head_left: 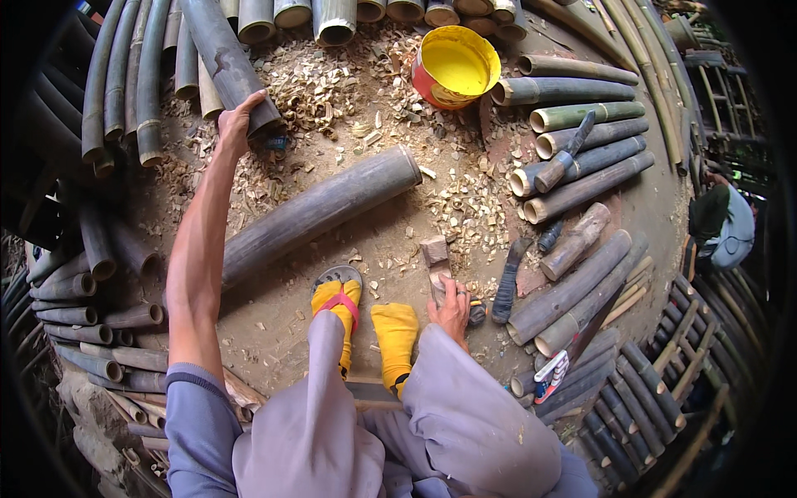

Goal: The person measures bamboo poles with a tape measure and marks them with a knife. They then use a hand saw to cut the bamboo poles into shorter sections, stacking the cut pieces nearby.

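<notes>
My left hand (237,120) reaches far forward and is closed round the lower end of a dark bamboo tube (222,62), which slants away to the upper left. Low by my right knee, my right hand (452,310) has its fingers bent round the near part of a wooden piece (437,259) with a blocky far end. A small dark round thing (476,313) lies beside those fingers. Between my arms a long, thick bamboo tube (324,212) rests slantwise on the ground. To the right of my hand lies a tool with a dark wrapped handle (508,286).
Wood chips (311,95) cover much of the ground. A red bucket with yellow inside (456,66) stands ahead. A knife (566,153) lies across bamboo tubes (585,166) at the right. Stacked bamboo (75,315) lines the left. Another person (730,222) is at the far right.
</notes>
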`<state>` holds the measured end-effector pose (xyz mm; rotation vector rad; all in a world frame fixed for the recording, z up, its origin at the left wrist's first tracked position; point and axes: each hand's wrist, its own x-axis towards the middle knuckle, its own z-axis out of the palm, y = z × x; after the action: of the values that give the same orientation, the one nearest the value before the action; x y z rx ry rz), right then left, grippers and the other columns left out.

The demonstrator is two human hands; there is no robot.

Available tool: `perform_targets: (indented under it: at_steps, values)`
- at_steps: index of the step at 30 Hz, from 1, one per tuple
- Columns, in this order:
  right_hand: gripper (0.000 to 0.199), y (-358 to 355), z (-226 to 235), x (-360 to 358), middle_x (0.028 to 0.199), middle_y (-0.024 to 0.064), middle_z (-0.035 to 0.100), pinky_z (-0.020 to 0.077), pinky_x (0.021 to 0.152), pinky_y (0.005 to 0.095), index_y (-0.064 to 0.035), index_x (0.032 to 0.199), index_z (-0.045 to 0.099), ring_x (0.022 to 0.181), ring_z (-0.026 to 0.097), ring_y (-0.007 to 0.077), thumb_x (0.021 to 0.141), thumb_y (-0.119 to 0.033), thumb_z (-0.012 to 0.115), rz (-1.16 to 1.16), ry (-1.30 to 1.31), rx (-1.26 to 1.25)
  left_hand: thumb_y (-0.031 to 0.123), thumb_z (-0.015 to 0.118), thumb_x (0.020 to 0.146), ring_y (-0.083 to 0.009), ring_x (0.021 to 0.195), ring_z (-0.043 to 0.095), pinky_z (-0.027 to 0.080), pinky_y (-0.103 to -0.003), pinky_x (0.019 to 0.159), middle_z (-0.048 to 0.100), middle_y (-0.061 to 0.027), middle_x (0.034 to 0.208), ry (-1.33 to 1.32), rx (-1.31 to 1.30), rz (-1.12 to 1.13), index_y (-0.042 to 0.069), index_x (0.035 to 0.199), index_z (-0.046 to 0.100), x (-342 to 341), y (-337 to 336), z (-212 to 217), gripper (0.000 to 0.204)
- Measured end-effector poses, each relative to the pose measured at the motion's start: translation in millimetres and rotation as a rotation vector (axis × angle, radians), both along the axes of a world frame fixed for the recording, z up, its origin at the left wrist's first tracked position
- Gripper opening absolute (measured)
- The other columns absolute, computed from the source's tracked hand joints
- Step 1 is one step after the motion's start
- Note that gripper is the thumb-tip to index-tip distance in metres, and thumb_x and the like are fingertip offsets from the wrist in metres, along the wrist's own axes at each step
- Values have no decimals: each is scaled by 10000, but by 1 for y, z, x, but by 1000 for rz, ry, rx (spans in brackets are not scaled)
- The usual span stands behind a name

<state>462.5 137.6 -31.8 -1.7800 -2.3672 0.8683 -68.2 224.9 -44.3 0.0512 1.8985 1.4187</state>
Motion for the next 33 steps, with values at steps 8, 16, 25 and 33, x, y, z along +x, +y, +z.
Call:
perform_targets:
  at_steps: [8,16,25,33]
  values:
    - [545,25,29,-10,1112,221,537,377,966,467,-32,1247,501,1079,490,375,728,-102,651,-100,138,-34,340,845,604,-199,857,637,533,-329,757,613,-133,1043,142,186,-215,-88,1199,479,61,-84,61,819]
    - [670,69,87,-70,1128,145,527,535,683,315,-33,1404,314,854,606,191,851,-203,653,-514,1109,-394,256,792,465,-340,1039,608,492,-412,909,596,-155,1146,854,-224,-774,71,1262,472,149,-235,137,879]
    - [690,76,40,-50,1176,164,464,558,584,262,-84,1420,365,775,618,176,803,-23,669,-561,715,-367,159,774,504,-259,1094,557,383,-421,963,589,-87,1160,1378,-412,-817,92,1231,546,159,-348,72,765]
    - [518,106,23,-81,1079,118,592,551,571,246,-5,1325,503,734,617,140,886,-219,676,-197,500,-417,265,726,722,-332,1222,399,300,-449,1039,439,-181,1279,1153,-493,-336,63,1326,425,143,-394,63,705]
